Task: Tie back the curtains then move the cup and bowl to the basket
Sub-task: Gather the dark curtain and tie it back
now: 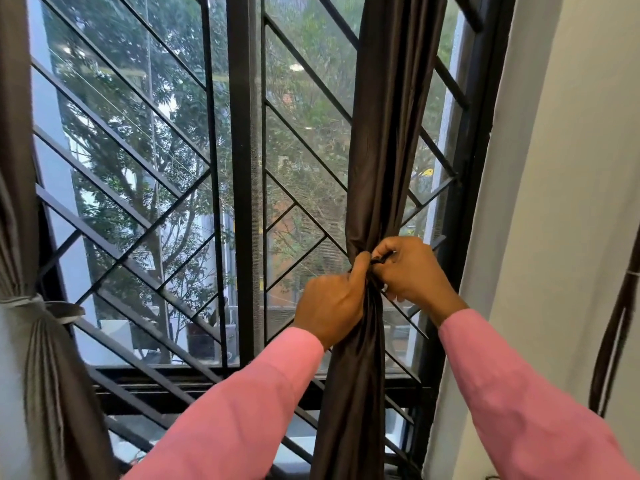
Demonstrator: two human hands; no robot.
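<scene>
Behind both hands: black metal window grille [166,209]. Betw. them hangs the dark brown satin curtain [388,133], bunched at the knuckles. The grey pleated curtain [45,358], far to the left of the left hand [332,306], is already tied w/ a pale band [24,301]. Left hand grips the gathered cloth. The right hand [412,271] touches it, pinching a thin dark tie [381,259]. So curtains approx. half done. Cup, bowl, basket not in view, all still to do.

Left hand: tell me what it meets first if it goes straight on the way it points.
The left hand grips the gathered dark curtain, so that comes first; behind it, probably the window grille, depth unclear.
</scene>
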